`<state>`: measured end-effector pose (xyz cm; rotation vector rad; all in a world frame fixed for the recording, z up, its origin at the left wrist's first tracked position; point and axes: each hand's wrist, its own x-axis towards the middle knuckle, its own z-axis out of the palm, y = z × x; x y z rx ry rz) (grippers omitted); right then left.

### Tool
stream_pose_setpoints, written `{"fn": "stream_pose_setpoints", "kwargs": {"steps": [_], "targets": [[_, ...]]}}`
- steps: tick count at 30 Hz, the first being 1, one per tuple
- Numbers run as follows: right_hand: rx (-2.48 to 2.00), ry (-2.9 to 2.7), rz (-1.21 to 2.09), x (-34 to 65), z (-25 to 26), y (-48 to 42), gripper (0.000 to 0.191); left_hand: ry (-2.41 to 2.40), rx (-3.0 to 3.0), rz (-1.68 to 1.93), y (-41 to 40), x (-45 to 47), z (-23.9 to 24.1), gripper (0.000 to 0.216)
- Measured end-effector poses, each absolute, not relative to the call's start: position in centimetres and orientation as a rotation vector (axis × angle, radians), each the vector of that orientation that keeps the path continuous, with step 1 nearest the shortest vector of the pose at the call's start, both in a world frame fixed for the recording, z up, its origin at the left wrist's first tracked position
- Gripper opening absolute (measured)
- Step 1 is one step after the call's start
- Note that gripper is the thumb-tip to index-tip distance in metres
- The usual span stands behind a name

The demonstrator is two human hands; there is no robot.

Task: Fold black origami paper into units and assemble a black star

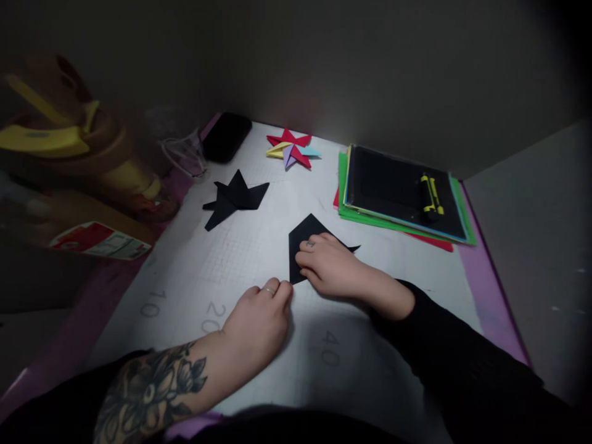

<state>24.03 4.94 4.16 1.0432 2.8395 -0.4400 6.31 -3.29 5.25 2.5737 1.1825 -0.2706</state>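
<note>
Bare mat (194, 271) left; black paper (303, 237) mid-mat, folded black shape (235, 197) and paper stack (398, 185) beyond.

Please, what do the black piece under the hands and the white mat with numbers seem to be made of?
Black piece: most likely thin matte paper; it lies flat with sharp creases and pointed corners under the right hand. White mat: probably plastic or vinyl, smooth, faintly shiny; it carries a printed grid and numbers.

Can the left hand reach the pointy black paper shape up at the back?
Probably yes. The left hand sits by the black paper under the right hand, and only bare white mat lies between it and the pointy black shape.
</note>
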Motion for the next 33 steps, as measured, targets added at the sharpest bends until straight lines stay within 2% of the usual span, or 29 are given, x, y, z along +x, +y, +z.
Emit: {"fn": "stream_pose_setpoints", "kwargs": {"steps": [7, 12, 14, 22, 33], "targets": [[1.045, 2.851, -0.474, 24.2, 4.0, 5.0, 0.010, 1.130, 2.590, -0.202, -2.8, 5.0, 5.5, 0.027], [1.035, 2.856, -0.485, 24.2, 4.0, 5.0, 0.011, 1.108, 2.653, -0.172, -2.6, 5.6, 4.6, 0.052], [1.030, 2.852, -0.489, 24.2, 4.1, 5.1, 0.011, 1.113, 2.651, -0.212, -2.7, 5.9, 4.2, 0.056], [1.026, 2.858, -0.505, 24.2, 4.1, 5.0, 0.013, 1.174, 2.699, -0.245, -3.2, 6.2, 3.2, 0.046], [1.030, 2.846, -0.514, 24.2, 4.2, 5.1, 0.012, 1.291, 2.672, -0.442, -5.3, 7.4, 3.7, 0.046]]}}
